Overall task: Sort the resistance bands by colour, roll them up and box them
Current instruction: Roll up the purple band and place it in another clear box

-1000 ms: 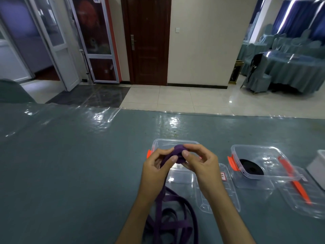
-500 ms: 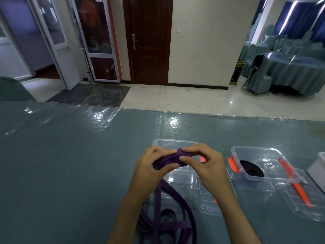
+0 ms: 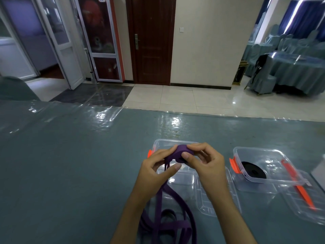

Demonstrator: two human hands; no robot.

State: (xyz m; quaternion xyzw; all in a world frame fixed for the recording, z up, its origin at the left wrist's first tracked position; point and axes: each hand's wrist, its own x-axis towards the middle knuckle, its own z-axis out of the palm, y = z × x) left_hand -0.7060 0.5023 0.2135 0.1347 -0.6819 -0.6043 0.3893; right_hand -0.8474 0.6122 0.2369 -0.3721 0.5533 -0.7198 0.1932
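Both hands hold a purple resistance band (image 3: 182,152) above a clear plastic box (image 3: 162,143). My right hand (image 3: 205,162) pinches the rolled part between thumb and fingers. My left hand (image 3: 156,168) grips the strap just left of the roll. The loose rest of the purple band hangs down and lies in loops on the table near its front edge. A second clear box (image 3: 274,180) with orange clips stands to the right, with a rolled black band (image 3: 253,171) inside it.
A clear lid (image 3: 218,205) lies in front of the first box, another lid with an orange clip (image 3: 309,208) lies right of the second. A white object (image 3: 319,171) shows at the right edge. The table (image 3: 70,164) has a blue-grey cloth under clear plastic.
The roll has been turned in my fingers and more strap has gone onto it. The hands stay over the same box; the view has shifted slightly.
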